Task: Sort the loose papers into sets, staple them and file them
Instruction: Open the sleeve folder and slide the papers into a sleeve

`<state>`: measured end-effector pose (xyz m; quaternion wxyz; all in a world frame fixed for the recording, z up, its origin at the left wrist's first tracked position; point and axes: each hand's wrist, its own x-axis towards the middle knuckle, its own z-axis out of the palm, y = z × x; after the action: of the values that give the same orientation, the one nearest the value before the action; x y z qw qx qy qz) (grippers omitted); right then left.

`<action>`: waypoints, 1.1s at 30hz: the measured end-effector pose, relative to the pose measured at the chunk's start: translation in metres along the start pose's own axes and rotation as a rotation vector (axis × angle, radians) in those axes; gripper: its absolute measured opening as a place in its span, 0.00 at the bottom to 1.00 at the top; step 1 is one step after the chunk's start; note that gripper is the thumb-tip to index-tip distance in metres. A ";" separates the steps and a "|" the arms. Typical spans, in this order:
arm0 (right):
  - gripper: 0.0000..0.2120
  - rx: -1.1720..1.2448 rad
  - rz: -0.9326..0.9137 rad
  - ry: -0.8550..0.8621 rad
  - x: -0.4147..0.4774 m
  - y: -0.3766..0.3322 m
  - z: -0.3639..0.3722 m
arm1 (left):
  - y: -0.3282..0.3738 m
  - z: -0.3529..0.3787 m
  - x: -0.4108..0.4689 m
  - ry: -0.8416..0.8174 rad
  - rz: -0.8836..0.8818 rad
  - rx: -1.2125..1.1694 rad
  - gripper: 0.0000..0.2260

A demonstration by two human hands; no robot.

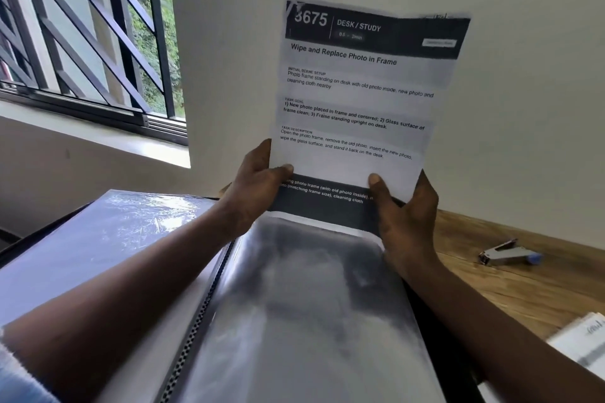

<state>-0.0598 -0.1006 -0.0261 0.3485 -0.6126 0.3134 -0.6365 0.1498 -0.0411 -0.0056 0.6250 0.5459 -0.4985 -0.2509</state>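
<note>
Item: white printed paper (360,91), lower corners pinched by left hand (258,186) and right hand (406,209) (thumbs in front); best fed squarely into clear plastic folder sleeve (311,304).

bare forearms (131,288), L hand (258,186), R hand (406,209)

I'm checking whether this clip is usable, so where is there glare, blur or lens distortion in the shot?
Head view: the printed sheet is sharp enough to read; daylight puts white glare on the folder's left plastic sleeve; the right sleeve looks murky and soft; the lower left corner smears; the window bars lean from the wide lens.
</note>
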 end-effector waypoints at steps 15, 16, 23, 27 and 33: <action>0.20 -0.312 0.013 -0.265 -0.017 0.007 0.012 | -0.026 -0.046 0.016 0.255 -0.244 -0.318 0.06; 0.17 -0.561 -0.124 -0.408 -0.019 0.009 0.012 | -0.031 -0.046 0.015 0.287 -0.259 -0.361 0.06; 0.15 -0.870 -0.325 -0.701 -0.023 0.007 0.009 | -0.033 -0.045 0.002 0.448 -0.173 -0.471 0.09; 0.11 -0.891 -0.461 -0.707 -0.025 -0.006 0.011 | -0.030 -0.044 -0.001 0.422 -0.158 -0.461 0.10; 0.14 -0.893 -0.334 -0.731 -0.010 -0.024 0.013 | -0.026 -0.041 0.001 0.380 -0.167 -0.435 0.09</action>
<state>-0.0482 -0.0784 -0.0116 0.0380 -0.9199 0.3096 -0.2375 0.1932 -0.0310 -0.0262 0.7866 0.4754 -0.2603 -0.2958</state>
